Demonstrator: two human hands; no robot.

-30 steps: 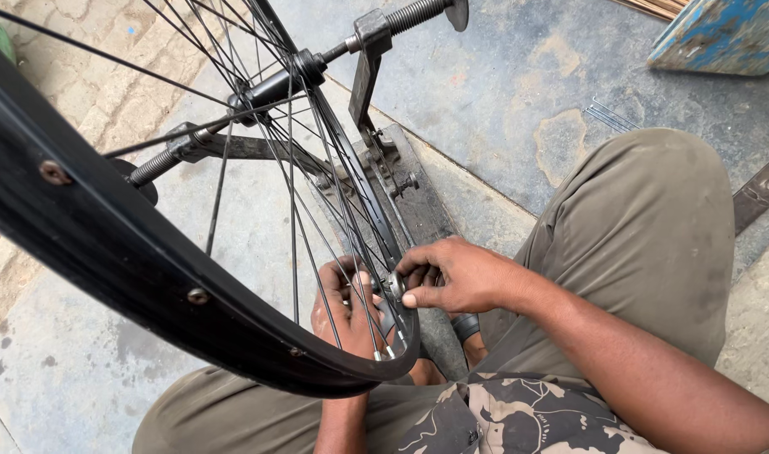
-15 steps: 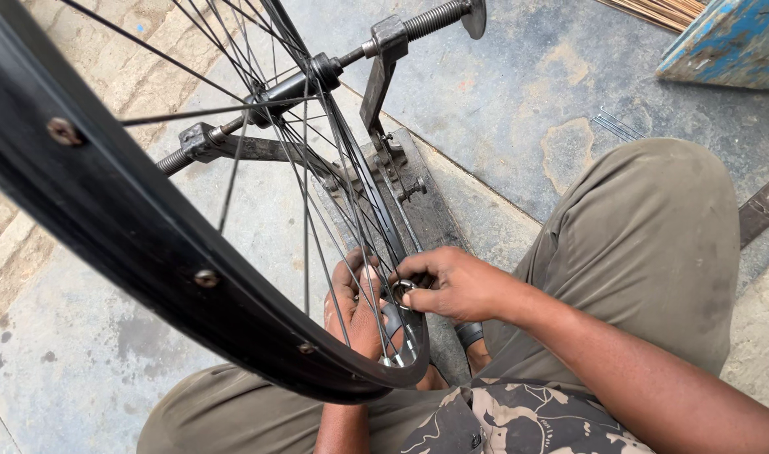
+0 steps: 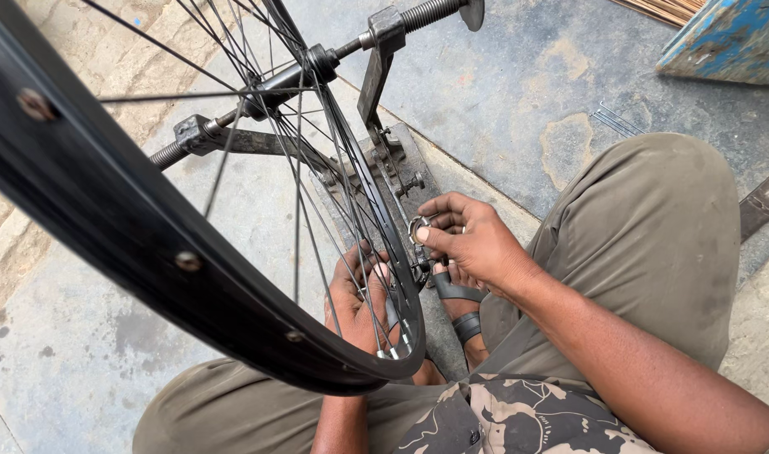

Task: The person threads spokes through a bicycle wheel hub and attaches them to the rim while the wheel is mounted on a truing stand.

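Down on the floor: a person is sitting by a stand [image 3: 384, 160], and the stand is holding a wheel [image 3: 233, 294] up by its axle [image 3: 317, 63].
Wheel: it is standing upright, with its black rim [image 3: 107, 210] close to the camera and thin spokes [image 3: 300, 168] running to the hub [image 3: 275, 88].
Right hand: the right hand [image 3: 473, 244] is pinching a small round metal tool [image 3: 419, 227] between thumb and fingers, right at the low part of the rim.
Left hand: the left hand [image 3: 359, 298] is sitting behind the spokes on the far side, its fingers curling around the rim and spokes near the tool.
Tool: it is touching the rim where a spoke meets it, just above the stand's base.
How far along: I think the spokes are being tightened one at a time. All the spokes that show are already in place in the rim. I cannot tell how many are done or how many are left.
Legs: the person's knee [image 3: 653, 219] in olive trousers is bending up on the right, and a foot in a sandal [image 3: 460, 303] is resting beside the stand.
Floor: the grey floor [image 3: 519, 92] is looking stained, and a blue box [image 3: 725, 38] is sitting in the far corner.
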